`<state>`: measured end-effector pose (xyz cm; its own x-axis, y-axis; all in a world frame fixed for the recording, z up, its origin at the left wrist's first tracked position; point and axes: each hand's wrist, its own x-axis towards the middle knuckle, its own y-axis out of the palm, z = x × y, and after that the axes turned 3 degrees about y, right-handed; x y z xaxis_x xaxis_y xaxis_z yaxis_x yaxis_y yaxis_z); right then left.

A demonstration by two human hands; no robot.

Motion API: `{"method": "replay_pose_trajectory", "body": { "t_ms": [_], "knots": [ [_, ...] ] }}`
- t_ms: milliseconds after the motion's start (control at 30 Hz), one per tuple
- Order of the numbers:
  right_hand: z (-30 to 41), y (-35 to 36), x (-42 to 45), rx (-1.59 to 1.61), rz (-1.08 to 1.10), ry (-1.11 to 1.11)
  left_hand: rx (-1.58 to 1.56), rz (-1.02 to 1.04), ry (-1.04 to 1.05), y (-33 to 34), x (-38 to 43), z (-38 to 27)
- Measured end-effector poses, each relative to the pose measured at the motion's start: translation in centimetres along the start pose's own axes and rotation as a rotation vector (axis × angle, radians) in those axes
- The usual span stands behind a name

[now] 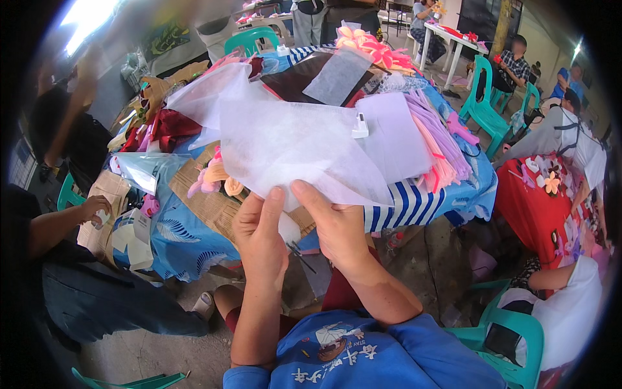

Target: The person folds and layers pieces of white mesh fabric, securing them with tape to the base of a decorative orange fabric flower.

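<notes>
My left hand (262,233) and my right hand (337,231) pinch the lower edge of a white translucent non-woven wrapping sheet (286,141), thumbs on top. Folds gather between the thumbs, and the sheet spreads away over the table. Partly hidden beneath it are pink and peach fuzzy flowers (223,177) on brown printed kraft paper (194,182). Below my hands, a white wrapped bundle (290,228) shows with thin dark stems (302,255); whether it joins the flowers I cannot tell. Right of the sheet lies a stack of pale lilac sheets (401,141), with a small white object (360,126) on its left edge.
Lilac pipe cleaners (437,131), pink ones (430,167) and a pink glue gun (461,129) lie at the right. Dark sheets (291,78) and pink flowers (381,51) are farther back. A co-worker's hand (96,210) is at the left. A green chair (515,335) stands lower right.
</notes>
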<state>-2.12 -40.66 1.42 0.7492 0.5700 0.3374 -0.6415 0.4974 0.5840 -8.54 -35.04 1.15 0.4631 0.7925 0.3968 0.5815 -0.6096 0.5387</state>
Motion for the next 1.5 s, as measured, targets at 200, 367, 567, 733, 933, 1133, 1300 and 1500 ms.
{"method": "replay_pose_trajectory", "body": {
  "t_ms": [200, 367, 567, 733, 933, 1133, 1300, 1500],
  "knots": [
    [-0.1, -0.3, 0.6, 0.048, 0.045, -0.026, 0.040, -0.068, -0.001, 0.2, 0.3, -0.6],
    [-0.5, 0.3, 0.0, 0.031, -0.105, -0.229, 0.038, -0.121, 0.061, 0.2, 0.4, 0.0],
    [-1.0, -1.3, -0.2, -0.617, -0.010, -0.653, 0.078, -0.127, 0.066, 0.3, 0.0, 0.3],
    [-0.6, -0.7, -0.3, -0.775, 0.100, -0.754, 0.065, -0.091, 0.091, 0.0, -0.6, 0.7],
    [-0.2, -0.8, -0.4, -0.865, 0.166, -0.773, -0.007, -0.030, 0.042, -0.5, -0.6, 1.0],
    [-0.3, -0.7, -0.3, -0.886, 0.128, -0.804, -0.054, -0.026, 0.022, -0.7, -0.5, 1.3],
    [0.1, -0.5, -0.5, -0.957, 0.143, -0.797, -0.217, 0.078, -0.045, -0.1, -0.6, 0.1],
    [0.4, -0.2, -0.5, -1.014, 0.150, -0.810, -0.186, 0.160, -0.076, -1.4, -0.2, 0.7]
  ]
}}
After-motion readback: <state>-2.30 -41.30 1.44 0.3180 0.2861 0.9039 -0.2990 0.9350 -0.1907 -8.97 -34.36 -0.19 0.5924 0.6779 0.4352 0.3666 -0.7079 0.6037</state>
